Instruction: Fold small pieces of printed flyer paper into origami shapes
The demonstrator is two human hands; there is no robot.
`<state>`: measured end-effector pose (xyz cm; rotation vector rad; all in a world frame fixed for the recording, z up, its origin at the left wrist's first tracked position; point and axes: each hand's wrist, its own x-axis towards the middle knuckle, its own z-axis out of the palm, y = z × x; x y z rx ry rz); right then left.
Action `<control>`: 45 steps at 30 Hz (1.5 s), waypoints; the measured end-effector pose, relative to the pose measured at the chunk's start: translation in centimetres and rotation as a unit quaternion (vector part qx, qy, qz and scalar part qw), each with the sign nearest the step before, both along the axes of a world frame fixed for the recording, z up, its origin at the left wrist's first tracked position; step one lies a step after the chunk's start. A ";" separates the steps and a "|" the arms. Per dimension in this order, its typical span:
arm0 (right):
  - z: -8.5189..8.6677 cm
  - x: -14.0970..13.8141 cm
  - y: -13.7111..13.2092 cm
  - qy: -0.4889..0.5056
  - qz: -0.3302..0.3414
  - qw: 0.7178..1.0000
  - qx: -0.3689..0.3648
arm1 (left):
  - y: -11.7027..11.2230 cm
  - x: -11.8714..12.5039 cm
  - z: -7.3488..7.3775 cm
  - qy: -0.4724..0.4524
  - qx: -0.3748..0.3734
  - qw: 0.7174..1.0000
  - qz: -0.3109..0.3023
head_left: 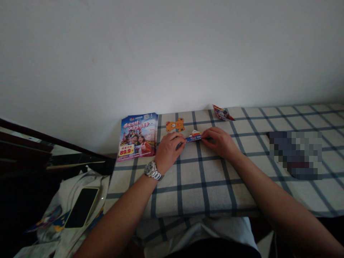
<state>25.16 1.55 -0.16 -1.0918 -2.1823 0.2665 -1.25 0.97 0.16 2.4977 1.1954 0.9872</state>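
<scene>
A plain pale wall (pixel 172 64) rises behind a table covered with a grey-and-cream checked tablecloth (pixel 185 197), which bears a printed teddy bear (pixel 175 124). Near the middle of the cloth, between the two hands, is a narrow blue folded paper strip (pixel 194 138). The left hand (pixel 169 148), with a silver wristwatch (pixel 153 171) at its wrist, pinches one end between thumb and fingers; the right hand (pixel 218 141) pinches the other end the same way. Whether the strip touches the cloth, I cannot tell. Just left of the left hand lies a stack of printed flyers (pixel 138 138), the top one marked 89.9. A folded colourful paper piece (pixel 222 114) stands near the wall, beyond the right hand. At the far right lies a dark object (pixel 290 154), blurred by pixelation. Lower left, a smartphone (pixel 82 207) with a pale edge rests on whitish material (pixel 68 186).
</scene>
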 end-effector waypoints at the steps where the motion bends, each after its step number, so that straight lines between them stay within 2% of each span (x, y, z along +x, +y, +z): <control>1: 0.0 0.0 0.0 0.001 0.001 1.000 0.000 | 0.0 0.0 0.0 0.004 -0.001 1.000 -0.001; 18: -0.3 0.1 0.2 0.005 0.002 1.000 0.007 | -0.2 0.1 0.2 0.019 0.001 0.999 0.033; 32: -0.5 -0.4 0.2 0.003 0.077 0.997 -0.005 | -0.7 0.5 0.9 0.051 0.018 0.999 0.005; 40: -0.4 -0.7 -0.1 -0.010 0.124 0.992 -0.014 | -0.3 0.5 -0.4 0.071 0.004 0.996 -0.060; 45: -0.3 -0.7 -0.2 -0.006 0.114 0.993 -0.011 | -0.1 0.4 -0.9 0.096 0.002 0.994 -0.054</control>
